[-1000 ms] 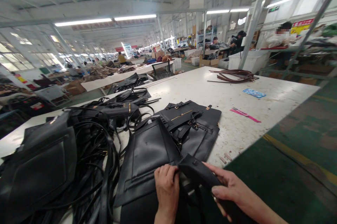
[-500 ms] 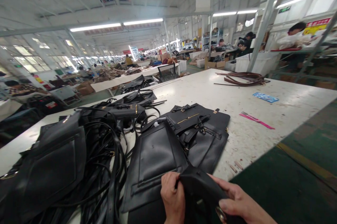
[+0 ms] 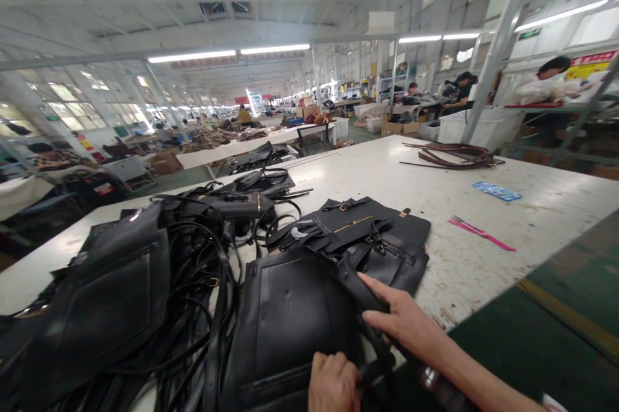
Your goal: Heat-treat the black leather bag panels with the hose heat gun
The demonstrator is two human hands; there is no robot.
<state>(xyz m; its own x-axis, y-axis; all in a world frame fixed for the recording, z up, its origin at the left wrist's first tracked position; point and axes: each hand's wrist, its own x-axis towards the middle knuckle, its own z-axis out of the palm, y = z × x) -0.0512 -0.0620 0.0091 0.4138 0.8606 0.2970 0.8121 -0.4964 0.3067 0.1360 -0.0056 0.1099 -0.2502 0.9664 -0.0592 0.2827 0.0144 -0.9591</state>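
Your left hand (image 3: 333,383) is curled shut on the near edge of the black bag (image 3: 294,322), which lies flat at the table's (image 3: 387,173) near edge. Your right hand (image 3: 401,318) rests with fingers spread on the bag's strap (image 3: 355,286) — touching, not gripping. Beyond lies a second bag (image 3: 382,235); leftward, a tangle of black straps (image 3: 193,270). Brown straps (image 3: 454,154) sit near the far edge — pink scissors (image 3: 478,233) toward the right edge.

We see a plain black leather bag panel (image 3: 285,328), and behind it a black bag (image 3: 382,238) with gold metal fittings. The tangled straps (image 3: 203,283) are black too. Our surface (image 3: 435,193) is white and speckled. On it lie brown straps (image 3: 454,155), a blue card (image 3: 496,191) and a pink strip (image 3: 481,234). The floor (image 3: 556,334) is green with a yellow line.
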